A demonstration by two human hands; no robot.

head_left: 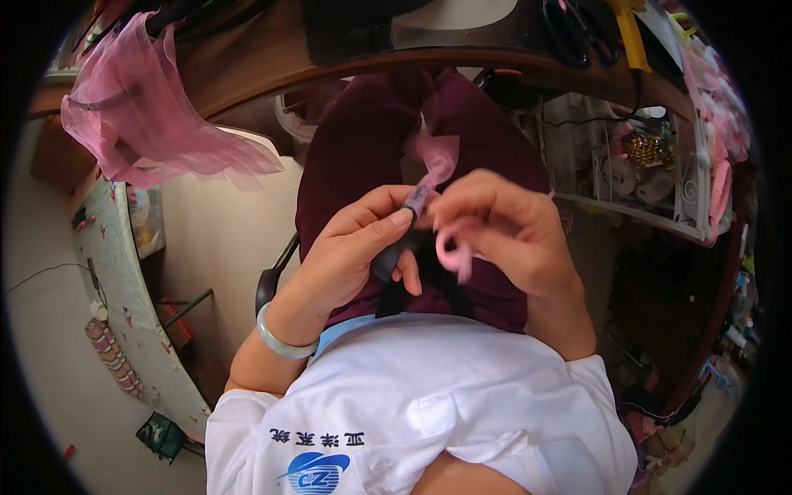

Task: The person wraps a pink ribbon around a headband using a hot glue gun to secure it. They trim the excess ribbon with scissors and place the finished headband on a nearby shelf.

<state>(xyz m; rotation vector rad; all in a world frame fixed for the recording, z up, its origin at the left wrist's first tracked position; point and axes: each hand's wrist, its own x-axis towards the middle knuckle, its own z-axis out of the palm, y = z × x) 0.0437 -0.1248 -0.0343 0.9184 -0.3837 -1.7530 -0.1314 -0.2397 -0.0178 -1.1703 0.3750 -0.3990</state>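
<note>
My left hand (368, 232) pinches a flat black strip (391, 255) between thumb and fingers, above my lap. Sheer pink fabric (438, 158) overlaps the far end of this strip and fans out beyond it in a twisted tail. Close beside, my right hand (516, 232) grips a narrow pink ribbon (456, 252) whose loose end curls below the fingers. Motion blurs the right fingertips, and whether they touch the sheer fabric cannot be told.
Pink sheer strips (142, 117) hang over the front edge of a brown table (260, 80). Dark-handled scissors (572, 37) lie on it at the right. Below stands a clear plastic drawer unit (625, 167) holding craft supplies. A patterned board (133, 291) is at the left.
</note>
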